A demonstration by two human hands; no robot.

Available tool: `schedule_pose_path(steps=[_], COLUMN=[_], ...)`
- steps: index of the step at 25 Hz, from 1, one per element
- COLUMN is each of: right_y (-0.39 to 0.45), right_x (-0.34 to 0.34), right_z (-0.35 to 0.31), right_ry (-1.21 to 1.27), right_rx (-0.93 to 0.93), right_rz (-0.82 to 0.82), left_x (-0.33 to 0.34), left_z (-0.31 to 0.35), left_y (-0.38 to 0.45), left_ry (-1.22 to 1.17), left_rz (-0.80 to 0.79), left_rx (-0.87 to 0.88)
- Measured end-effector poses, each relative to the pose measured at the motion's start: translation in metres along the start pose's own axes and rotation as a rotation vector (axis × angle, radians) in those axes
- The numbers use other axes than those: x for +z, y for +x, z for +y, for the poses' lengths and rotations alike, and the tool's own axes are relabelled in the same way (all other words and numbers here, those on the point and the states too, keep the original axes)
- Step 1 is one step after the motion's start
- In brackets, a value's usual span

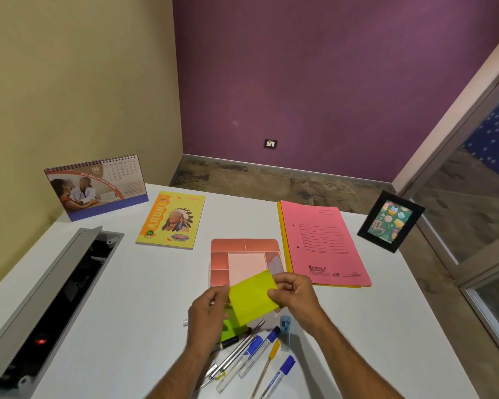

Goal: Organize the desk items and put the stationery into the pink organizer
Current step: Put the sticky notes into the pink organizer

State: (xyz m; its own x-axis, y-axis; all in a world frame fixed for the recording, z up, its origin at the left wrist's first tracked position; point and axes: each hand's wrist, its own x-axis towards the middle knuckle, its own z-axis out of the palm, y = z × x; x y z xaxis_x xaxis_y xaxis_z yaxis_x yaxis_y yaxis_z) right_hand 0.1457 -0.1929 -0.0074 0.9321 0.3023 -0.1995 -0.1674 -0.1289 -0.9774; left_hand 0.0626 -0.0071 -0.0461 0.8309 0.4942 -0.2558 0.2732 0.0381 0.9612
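Both my hands hold a yellow sticky-note pad just above the near edge of the pink organizer. My left hand grips the pad's left side and my right hand pinches its right edge. The organizer lies flat on the white desk with several compartments; a patterned strip sits in its right one. Below my hands lie a green sticky pad, several blue-capped markers, a yellow pen, metal pens and a light blue small item.
A yellow notebook lies left of the organizer and a pink file folder to its right. A desk calendar stands at the back left, a black photo frame at the back right. An open cable tray runs along the left edge.
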Motion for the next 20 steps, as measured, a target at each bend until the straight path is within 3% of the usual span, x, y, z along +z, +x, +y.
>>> schedule_pose_path(steps=[2, 4, 8, 14, 20], right_y=[0.006, 0.015, 0.030, 0.044, 0.051], right_x=[-0.010, -0.021, -0.031, -0.016, -0.002], right_z=[-0.008, -0.013, -0.015, -0.001, 0.009], right_ry=[0.021, -0.004, -0.193, -0.559, -0.841], right_rx=[-0.042, -0.091, -0.131, -0.133, -0.075], right_rz=[0.214, 0.397, 0.606, 0.513, 0.474], left_x=[-0.013, -0.027, -0.041, -0.035, -0.028], left_z=[-0.010, -0.023, -0.047, -0.047, -0.052], left_y=[0.001, 0.005, 0.010, 0.009, 0.015], left_ry=[0.008, 0.209, 0.612, 1.176, 1.195], left_rz=[0.078, 0.131, -0.078, -0.319, -0.283], left_rx=[-0.026, 0.019, 0.026, 0.166, 0.154])
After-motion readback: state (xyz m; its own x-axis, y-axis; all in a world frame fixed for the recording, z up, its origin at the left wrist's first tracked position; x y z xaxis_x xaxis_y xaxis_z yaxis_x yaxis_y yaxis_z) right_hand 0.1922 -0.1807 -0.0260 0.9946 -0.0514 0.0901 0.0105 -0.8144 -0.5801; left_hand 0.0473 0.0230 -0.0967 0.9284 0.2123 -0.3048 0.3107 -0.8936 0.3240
